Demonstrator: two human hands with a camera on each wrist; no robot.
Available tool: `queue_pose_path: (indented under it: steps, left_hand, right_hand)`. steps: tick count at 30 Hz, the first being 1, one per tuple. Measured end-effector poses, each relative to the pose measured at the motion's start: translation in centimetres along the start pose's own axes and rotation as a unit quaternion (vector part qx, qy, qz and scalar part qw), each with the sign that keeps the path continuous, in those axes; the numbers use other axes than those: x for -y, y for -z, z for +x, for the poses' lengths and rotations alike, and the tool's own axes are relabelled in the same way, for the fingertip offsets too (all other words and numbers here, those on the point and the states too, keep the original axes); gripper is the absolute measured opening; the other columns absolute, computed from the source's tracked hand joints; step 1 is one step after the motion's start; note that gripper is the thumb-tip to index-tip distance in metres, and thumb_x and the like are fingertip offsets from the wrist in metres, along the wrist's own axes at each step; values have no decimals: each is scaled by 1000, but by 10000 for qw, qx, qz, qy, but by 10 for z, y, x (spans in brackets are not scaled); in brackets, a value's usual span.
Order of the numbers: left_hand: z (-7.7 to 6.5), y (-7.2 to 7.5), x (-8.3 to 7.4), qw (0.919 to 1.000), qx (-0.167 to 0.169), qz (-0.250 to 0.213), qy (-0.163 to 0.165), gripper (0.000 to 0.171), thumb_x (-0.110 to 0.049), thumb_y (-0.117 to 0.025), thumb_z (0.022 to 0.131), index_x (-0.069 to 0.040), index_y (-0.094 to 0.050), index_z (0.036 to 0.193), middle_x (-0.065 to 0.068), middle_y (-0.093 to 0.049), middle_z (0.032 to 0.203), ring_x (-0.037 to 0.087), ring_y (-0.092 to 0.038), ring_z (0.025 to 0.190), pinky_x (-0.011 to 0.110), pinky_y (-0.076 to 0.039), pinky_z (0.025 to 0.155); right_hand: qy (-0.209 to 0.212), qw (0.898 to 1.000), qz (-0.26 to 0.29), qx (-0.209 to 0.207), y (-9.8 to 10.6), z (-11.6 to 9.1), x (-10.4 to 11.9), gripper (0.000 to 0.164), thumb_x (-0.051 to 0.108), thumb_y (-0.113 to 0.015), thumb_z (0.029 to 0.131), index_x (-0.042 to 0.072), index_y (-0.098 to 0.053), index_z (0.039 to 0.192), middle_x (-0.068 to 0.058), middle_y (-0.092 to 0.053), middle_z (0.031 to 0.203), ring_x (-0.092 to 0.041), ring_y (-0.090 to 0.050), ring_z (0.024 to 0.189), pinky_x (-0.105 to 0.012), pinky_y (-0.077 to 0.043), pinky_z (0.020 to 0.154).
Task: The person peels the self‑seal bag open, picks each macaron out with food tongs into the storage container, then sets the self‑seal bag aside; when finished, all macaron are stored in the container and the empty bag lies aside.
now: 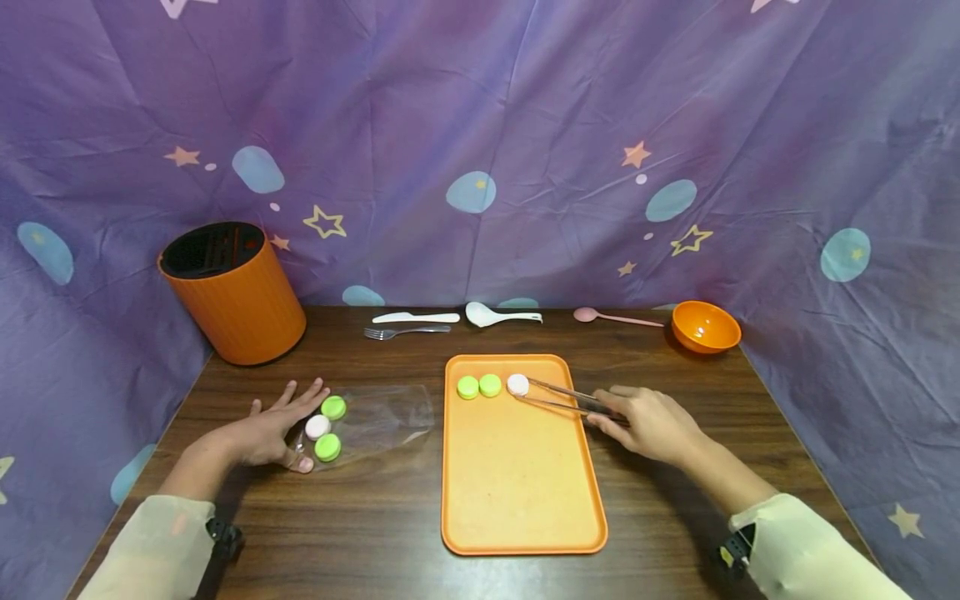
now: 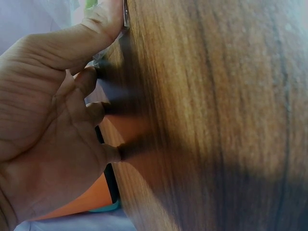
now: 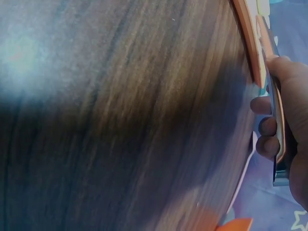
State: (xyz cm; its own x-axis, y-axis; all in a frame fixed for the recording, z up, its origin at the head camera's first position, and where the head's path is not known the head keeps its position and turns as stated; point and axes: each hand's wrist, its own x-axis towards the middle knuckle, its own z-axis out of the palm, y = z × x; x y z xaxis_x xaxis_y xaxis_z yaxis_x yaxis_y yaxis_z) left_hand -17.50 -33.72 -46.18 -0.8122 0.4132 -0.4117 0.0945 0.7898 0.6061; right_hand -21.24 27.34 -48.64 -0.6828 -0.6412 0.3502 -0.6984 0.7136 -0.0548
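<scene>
My right hand grips metal tongs over the right edge of the orange tray. The tong tips stand on either side of a white round disc; whether they squeeze it, I cannot tell. Two lime-green discs sit left of it on the tray. With fingers spread, my left hand rests on the closed-looking end of a clear plastic bag. In or under that film lie two green discs and a white disc. The right wrist view shows the tongs' bent end inside my hand.
An orange knife block stands at the back left. Along the back lie a white knife, a fork, a white soup spoon and a pink spoon. An orange bowl sits back right, before a purple cloth.
</scene>
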Motion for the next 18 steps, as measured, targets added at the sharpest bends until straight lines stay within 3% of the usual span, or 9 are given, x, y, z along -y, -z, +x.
queue_pose_path:
  steps: [12, 18]
  left_hand:
    - [1, -1, 0, 9999, 10, 72, 81, 129, -31, -94, 80, -6, -12, 177, 24, 8, 185, 59, 21, 165, 90, 22, 116]
    - [0, -1, -1, 9999, -26, 78, 70, 129, -30, -94, 79, -6, -13, 177, 24, 8, 185, 59, 21, 165, 89, 23, 116]
  right_hand:
    - [41, 9999, -97, -1, -4, 4, 5, 35, 33, -87, 96, 8, -83, 120, -4, -82, 97, -15, -76, 75, -41, -64, 63]
    - [-102, 9999, -12, 102, -4, 5, 6, 35, 33, -87, 96, 8, -82, 121, -5, -82, 99, -11, -72, 73, -38, -62, 61]
